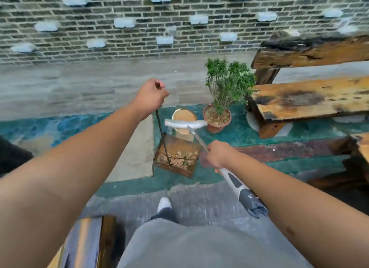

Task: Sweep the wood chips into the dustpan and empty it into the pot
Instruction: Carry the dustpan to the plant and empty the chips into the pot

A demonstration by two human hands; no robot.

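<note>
Step in hand: sweeping looks finished; judged to be the carry toward the pot, tipping not yet begun.
Left hand [151,97]: raised, fingers curled tight round the top of the thin dark metal rod handle [161,128] of the dustpan.
Dustpan: rusty brown square metal dustpan [177,148], hanging from that rod, apparently off the ground, roughly level or tilted slightly.
Wood chips: pale tan wood chips and scraps [179,158] heaped at the near end of the pan floor; none seen loose on the paving, though the frame is blurred.
Right hand [217,157]: fingers wrapped round the silver shaft of the broom, just above its grey-and-white plastic grip [235,181].
Broom head: white curved bar head [185,124], reaching out beyond the dustpan, across a round tan wooden disc or stump [183,115]; whether touching it, cannot tell.
Pot: terracotta clay flowerpot [216,121] holding a small green bushy plant [227,82], on the teal-painted ground [279,132], to the right of the pan and beyond it, beside a weathered wooden plank bench [309,100].
Next move calls for: swinging the pan right until its open edge overhangs the pot rim, then tipping by the rod so the chips slide onto the soil.
Watch: the foliage crowds the opening; approach low from the near side. Keep the broom clear.
</note>
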